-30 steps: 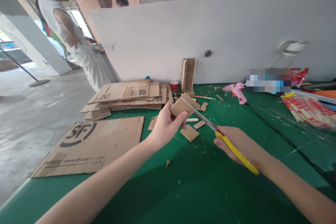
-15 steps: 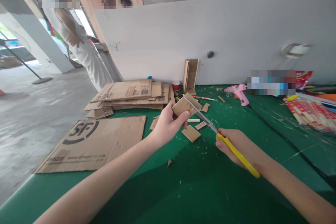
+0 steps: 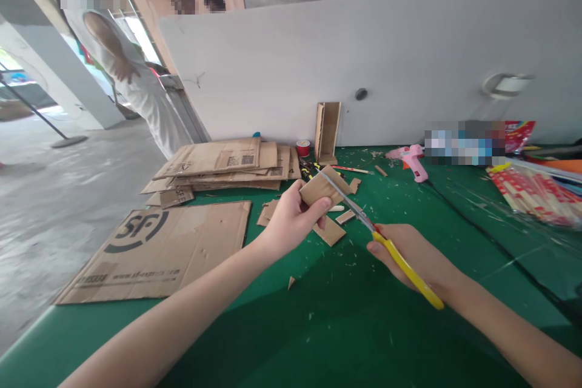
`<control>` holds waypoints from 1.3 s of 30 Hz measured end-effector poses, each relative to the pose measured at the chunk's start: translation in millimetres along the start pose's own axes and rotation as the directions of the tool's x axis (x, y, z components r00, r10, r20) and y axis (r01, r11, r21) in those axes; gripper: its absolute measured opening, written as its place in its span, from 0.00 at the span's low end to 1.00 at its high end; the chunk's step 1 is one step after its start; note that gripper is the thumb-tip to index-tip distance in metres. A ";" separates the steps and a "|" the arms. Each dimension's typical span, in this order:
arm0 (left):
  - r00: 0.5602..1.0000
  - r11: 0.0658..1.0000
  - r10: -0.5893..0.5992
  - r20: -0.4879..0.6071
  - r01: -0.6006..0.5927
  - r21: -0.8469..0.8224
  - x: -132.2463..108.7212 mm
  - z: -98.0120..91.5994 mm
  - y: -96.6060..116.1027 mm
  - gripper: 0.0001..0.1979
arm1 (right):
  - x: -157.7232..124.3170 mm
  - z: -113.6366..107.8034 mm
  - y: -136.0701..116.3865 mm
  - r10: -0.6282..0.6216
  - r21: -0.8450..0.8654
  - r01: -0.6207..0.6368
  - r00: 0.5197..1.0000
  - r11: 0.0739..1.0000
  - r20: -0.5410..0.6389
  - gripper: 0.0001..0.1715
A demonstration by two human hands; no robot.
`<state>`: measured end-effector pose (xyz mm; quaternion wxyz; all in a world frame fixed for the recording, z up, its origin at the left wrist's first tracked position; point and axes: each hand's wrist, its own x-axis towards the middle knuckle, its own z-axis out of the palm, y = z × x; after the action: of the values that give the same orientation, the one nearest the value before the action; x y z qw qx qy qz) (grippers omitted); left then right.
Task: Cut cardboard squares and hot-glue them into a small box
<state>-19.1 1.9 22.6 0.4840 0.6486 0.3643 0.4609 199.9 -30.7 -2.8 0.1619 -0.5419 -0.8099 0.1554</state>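
My left hand (image 3: 297,215) pinches a small piece of cardboard (image 3: 321,187) between thumb and fingers, held up over the green table. In my right hand (image 3: 402,248) is a pair of scissors (image 3: 409,270) with yellow handles. Its blades lie across the cardboard piece, their tips near its upper edge. Whether the blades have cut into it I cannot tell. Below the held piece, a flat cardboard scrap (image 3: 331,232) and a narrow cardboard strip (image 3: 346,217) rest on the table.
A large printed cardboard sheet (image 3: 182,242) lies at left, behind it a stack of cardboard (image 3: 218,160). An open cardboard trough (image 3: 328,130) stands against the white partition (image 3: 273,73). At right are a pink glue gun (image 3: 413,162) with its cord and packaged sticks (image 3: 531,191). A person (image 3: 118,66) stands far left.
The view has shifted slightly. My left thumb and the cardboard piece sit a little lower against the scissor blades, covering more of the scrap below. Both hands keep their holds.
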 end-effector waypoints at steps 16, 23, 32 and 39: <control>0.996 0.995 -0.065 0.053 0.061 0.078 -4.6 4.8 5.3 0.12 | -1.8 5.5 6.9 -0.058 0.160 0.051 0.998 0.986 0.036 0.24; 0.996 0.996 -0.073 0.055 0.070 0.056 -6.7 7.5 7.8 0.11 | -0.7 -1.4 -7.0 0.041 0.030 -0.042 0.998 0.999 0.054 0.22; 0.994 0.995 -0.087 0.071 0.084 0.055 -6.6 6.9 0.5 0.13 | -0.7 -0.2 -4.8 0.084 0.035 -0.085 0.996 0.996 0.029 0.25; 0.918 0.979 -0.185 0.351 0.143 0.144 -8.8 5.7 4.1 0.14 | 1.1 -0.4 5.6 0.061 0.035 -0.059 0.996 0.998 -0.070 0.26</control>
<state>-16.4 -8.9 23.8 0.5417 0.7163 0.3478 0.2692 204.3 -27.6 -4.8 0.1946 -0.5685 -0.7844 0.1542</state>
